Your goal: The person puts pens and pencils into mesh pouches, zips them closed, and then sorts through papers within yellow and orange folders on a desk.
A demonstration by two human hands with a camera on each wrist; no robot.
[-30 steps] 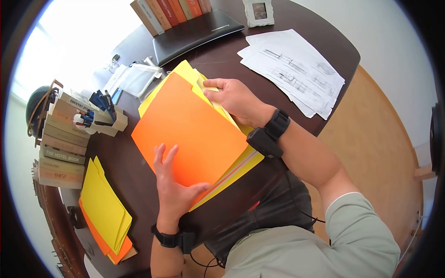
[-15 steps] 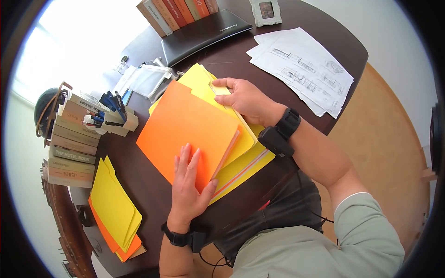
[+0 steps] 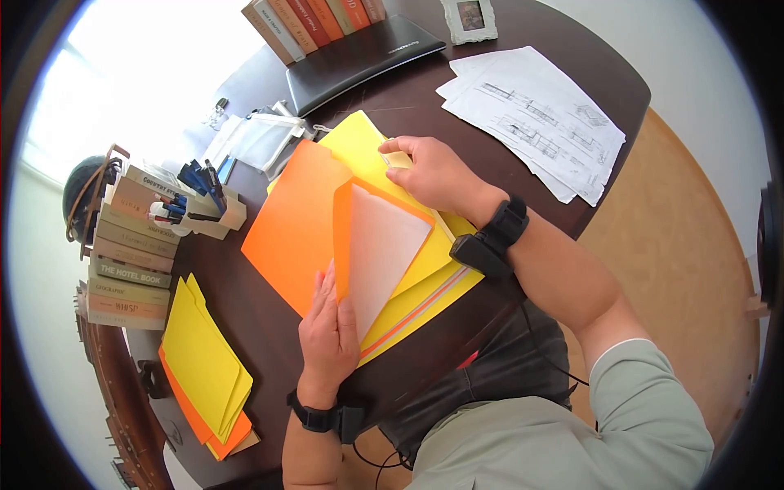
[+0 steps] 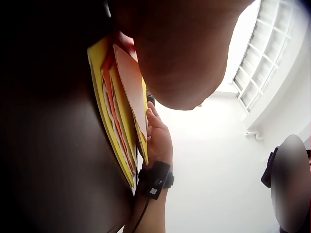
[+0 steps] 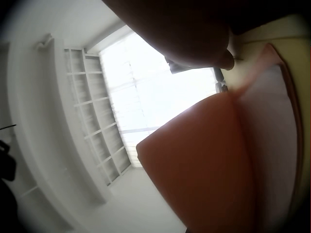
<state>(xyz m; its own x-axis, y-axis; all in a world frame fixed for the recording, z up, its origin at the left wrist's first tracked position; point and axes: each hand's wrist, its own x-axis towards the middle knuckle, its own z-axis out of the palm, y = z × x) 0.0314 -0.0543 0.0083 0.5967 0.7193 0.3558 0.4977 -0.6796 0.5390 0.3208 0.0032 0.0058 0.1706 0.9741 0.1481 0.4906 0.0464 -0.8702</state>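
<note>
An orange folder (image 3: 286,224) lies on a stack of yellow folders (image 3: 355,140) on the dark desk. Its cover is bent up and back, baring white paper (image 3: 384,245) inside. At the near end, my left hand (image 3: 328,343) holds the raised cover between thumb and fingers. My right hand (image 3: 445,175) pinches the far right edge of the yellow folders, by a pale tab (image 3: 398,160). The left wrist view shows the layered folder edges (image 4: 114,116) and my right hand (image 4: 159,141) beyond. In the right wrist view the orange cover (image 5: 209,160) stands up from the paper.
More yellow folders (image 3: 204,359) lie at left, with orange ones beneath. A pen holder (image 3: 216,216) and stacked books (image 3: 122,269) stand behind them. A closed laptop (image 3: 359,65) and a picture frame (image 3: 469,20) are at the back. Sketched sheets (image 3: 535,122) lie at right.
The orange folder has slid left across the yellow stack. My left hand went from spread fingers on it to holding its cover, which has lifted and bared the paper. My right hand keeps its grip.
</note>
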